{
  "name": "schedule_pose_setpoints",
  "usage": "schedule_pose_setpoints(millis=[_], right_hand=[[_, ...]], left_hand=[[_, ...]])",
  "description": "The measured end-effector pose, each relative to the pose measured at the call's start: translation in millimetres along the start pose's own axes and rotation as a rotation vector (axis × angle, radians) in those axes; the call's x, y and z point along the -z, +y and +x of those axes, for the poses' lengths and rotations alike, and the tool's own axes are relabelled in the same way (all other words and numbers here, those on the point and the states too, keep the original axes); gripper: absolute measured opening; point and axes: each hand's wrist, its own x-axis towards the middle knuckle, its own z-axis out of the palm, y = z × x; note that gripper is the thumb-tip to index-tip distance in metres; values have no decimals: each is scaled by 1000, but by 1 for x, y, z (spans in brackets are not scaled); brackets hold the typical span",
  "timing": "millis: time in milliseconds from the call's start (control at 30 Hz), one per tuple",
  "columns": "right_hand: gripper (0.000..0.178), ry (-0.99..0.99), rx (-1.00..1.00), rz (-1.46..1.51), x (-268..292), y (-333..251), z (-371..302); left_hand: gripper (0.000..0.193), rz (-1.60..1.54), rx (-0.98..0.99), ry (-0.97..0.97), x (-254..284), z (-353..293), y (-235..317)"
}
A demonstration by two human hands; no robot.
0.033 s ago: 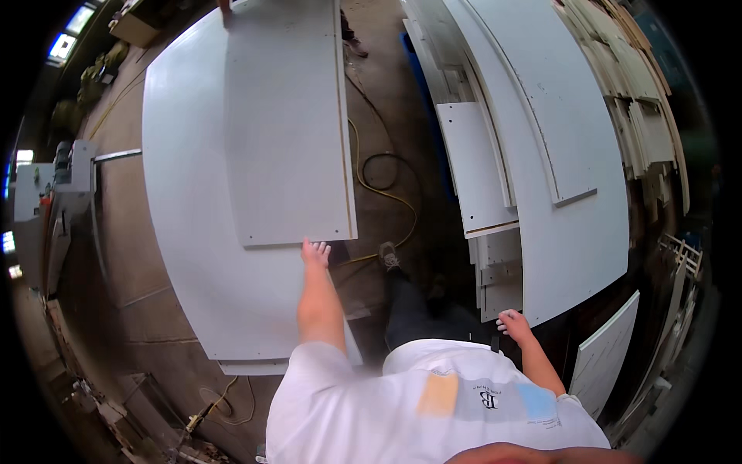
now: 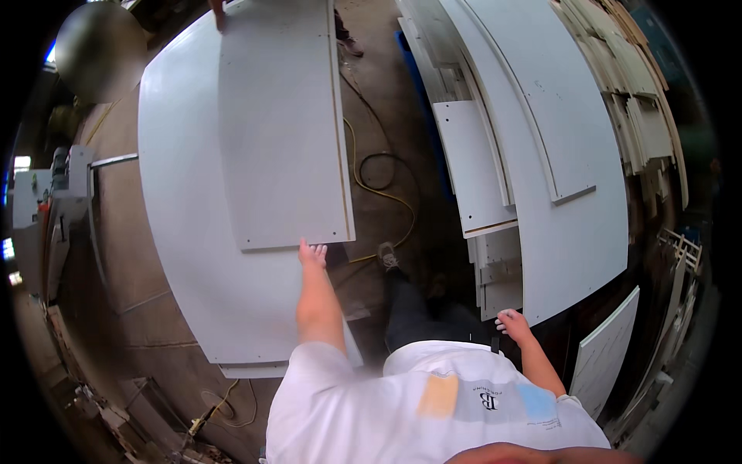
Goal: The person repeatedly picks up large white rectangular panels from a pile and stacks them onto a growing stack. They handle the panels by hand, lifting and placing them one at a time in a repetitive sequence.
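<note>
Right hand (image 2: 512,322): fingers loosely curled, just beside near left corner of wide white board (image 2: 576,240); can't tell if it holds anything. Left hand (image 2: 313,254): half curled at near edge of drilled white panel (image 2: 290,139), close to right corner; can't tell if gripping. Panel lies on larger white sheet (image 2: 182,193), toward its right edge. Co-worker's hand (image 2: 219,15) by panel's left edge, far end.

You have a dim floor (image 2: 124,209), a softly lit white panel (image 2: 286,131) and bright patches (image 2: 8,248) glaring at far left. A round blur (image 2: 100,56), perhaps on the lens, veils the upper left; straight edges bow toward the rim.
</note>
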Motion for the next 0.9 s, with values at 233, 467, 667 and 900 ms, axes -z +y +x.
schedule_pose_setpoints(millis=[233,467,667,900], right_hand=[[26,-51,73,-26,-11,5,5],[24,-41,125,0,6,32,30],[26,-33,249,21,32,29,50],[22,1,351,227,56,21,67]], left_hand=[[47,-73,67,-139,15,38,0],[34,105,67,-10,-26,-30,-32],[23,222,151,-178,-89,-132,-119],[19,303,297,-280,-204,-216,-270]])
